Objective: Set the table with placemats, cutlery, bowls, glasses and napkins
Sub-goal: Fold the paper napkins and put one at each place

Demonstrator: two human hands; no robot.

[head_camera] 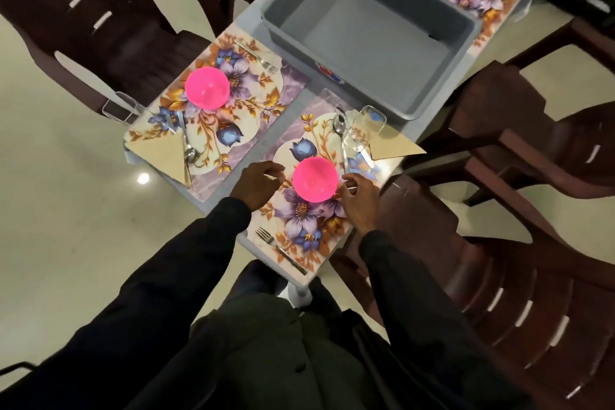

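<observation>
Pink bowl (pixel 315 179) on the flowered placemat (pixel 299 220). Just left of it, left hand (pixel 258 185), fingers loosely curled, holding nothing. At the bowl's right edge, right hand (pixel 357 198), fingers curled; grip or mere nearness impossible to tell. Beyond the bowl: spoon (pixel 338 125), glass (pixel 361 133), napkin (pixel 392 148). Nearer: fork (pixel 279 250).

Head cam, wide-angle, looks steeply down over table (pixel 253 20) corner, close to hands.

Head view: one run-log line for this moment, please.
left hand beside near bowl, apart | right hand at its rim, grip unclear | fork, spoon, glass, napkin placed
</observation>
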